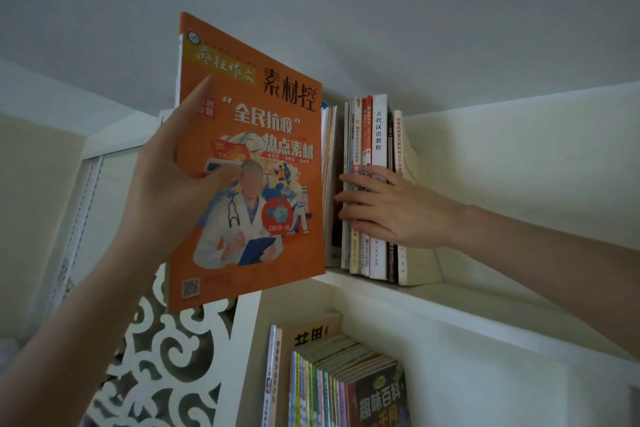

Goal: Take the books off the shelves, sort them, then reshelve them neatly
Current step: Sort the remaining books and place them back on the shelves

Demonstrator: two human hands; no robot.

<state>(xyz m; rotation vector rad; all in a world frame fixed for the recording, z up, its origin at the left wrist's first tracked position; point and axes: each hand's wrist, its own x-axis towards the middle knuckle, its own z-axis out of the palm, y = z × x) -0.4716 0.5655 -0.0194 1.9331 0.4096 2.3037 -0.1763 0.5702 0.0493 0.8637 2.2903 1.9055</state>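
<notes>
The left hand [166, 184] holds an orange magazine [270, 149] up in front of the left part of the top shelf [433, 302]. The thumb lies across the cover and the index finger points up along the left edge. The other fingers are hidden behind the magazine. The magazine is almost upright, tilted a little, with its cover facing the camera. Its lower right corner is close to the front edge of the shelf. Some white page edges show behind its left side, but I cannot tell if the hand holds more than one book.

The right hand [391, 208] reaches in from the right. Its fingers are nearly straight and lie flat across the spines of a row of books [377, 128] that stands upright on the top shelf. It grips nothing. On the right, this row touches a white holder [422, 263]. Between the row and the magazine there are some thin books [329, 163]; whether they stand on the shelf is not clear.

On the shelf below, more books [332, 381] stand close together. At the near left is a white carved panel [166, 357].
</notes>
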